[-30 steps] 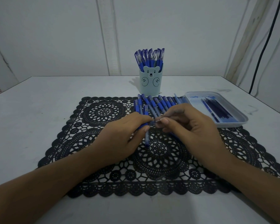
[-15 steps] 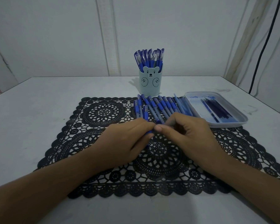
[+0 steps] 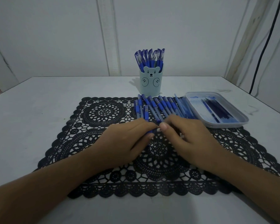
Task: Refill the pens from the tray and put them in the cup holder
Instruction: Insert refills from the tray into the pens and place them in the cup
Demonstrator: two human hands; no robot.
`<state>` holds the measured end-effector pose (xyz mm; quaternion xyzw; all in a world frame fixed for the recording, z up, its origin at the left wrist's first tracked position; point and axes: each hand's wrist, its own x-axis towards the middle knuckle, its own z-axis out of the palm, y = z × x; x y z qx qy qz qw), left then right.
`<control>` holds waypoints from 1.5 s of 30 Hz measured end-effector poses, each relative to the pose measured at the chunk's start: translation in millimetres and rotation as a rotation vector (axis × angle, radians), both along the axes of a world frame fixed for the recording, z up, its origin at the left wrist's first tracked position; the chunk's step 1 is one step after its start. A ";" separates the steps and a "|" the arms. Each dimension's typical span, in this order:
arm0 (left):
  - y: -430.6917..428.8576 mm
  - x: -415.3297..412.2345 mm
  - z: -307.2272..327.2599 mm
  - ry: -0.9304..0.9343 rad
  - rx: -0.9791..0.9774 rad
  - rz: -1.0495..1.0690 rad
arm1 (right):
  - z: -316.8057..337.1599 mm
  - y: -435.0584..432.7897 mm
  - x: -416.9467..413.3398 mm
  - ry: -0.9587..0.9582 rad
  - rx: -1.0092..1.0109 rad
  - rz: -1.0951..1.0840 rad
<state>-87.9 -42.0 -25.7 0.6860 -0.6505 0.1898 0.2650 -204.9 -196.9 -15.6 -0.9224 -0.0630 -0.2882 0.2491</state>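
Observation:
My left hand [image 3: 123, 143] and my right hand [image 3: 189, 139] meet at the middle of the black lace mat [image 3: 103, 113]. Between their fingertips they hold one blue pen [image 3: 152, 131], mostly hidden by the fingers. A row of several blue pens [image 3: 160, 105] lies on the mat just beyond the hands. The pale tray [image 3: 233, 125] at the right holds several dark refills [image 3: 217, 110]. The light blue bear cup holder [image 3: 150, 83] stands behind the row, packed with several capped blue pens [image 3: 149, 58].
The white table [image 3: 39, 110] meets a white wall at the back. A black cable [image 3: 263, 46] hangs down the wall at the far right. The tray's left edge touches the mat's right side.
Both hands have closed together over the pen and sunk lower toward the mat. The thin tip seen between the fingers a second ago is hidden now.

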 end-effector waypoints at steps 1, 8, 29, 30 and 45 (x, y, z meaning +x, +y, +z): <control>0.0 0.7 -0.5 0.013 -0.005 0.007 | 1.2 -0.4 -0.9 0.007 0.024 0.003; 0.2 0.4 -0.6 0.012 0.005 0.023 | -4.3 -2.3 1.5 0.047 -0.078 -0.006; 1.5 -0.2 0.0 0.010 0.024 0.009 | -3.7 -3.8 2.8 0.087 -0.079 0.018; 1.5 -0.2 -0.1 0.002 0.030 0.009 | -4.1 -3.4 3.4 0.084 -0.104 0.011; 1.5 -1.9 2.3 -0.097 0.020 -0.001 | -3.6 -0.7 2.9 0.124 0.161 0.032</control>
